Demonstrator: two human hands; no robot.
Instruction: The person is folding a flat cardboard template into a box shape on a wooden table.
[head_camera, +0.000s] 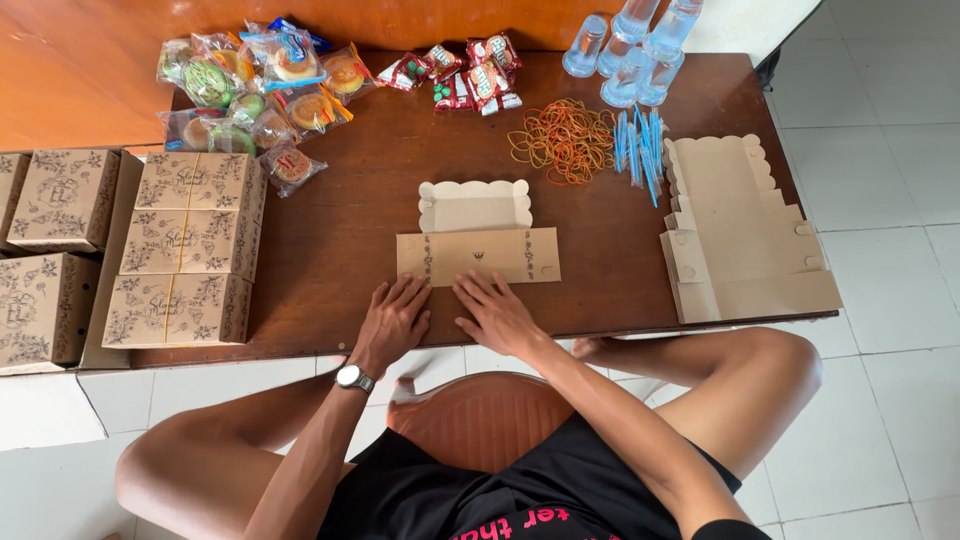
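Note:
A flat kraft cardboard box blank (477, 232) with a scalloped top flap lies in the middle of the dark wooden table (340, 230). My left hand (392, 322), with a wristwatch, presses flat on the table at the blank's near left edge. Beside it, my right hand (497, 314) presses flat on the blank's near edge, fingers spread. Neither hand grips anything.
A stack of flat box blanks (740, 235) lies at the right. Rubber bands (563, 140), blue straws (637, 145) and clear water cups (635, 45) sit behind. Wrapped cakes (250, 90) and snack packets (465, 72) lie at the back left. Finished patterned boxes (190, 245) stand at the left.

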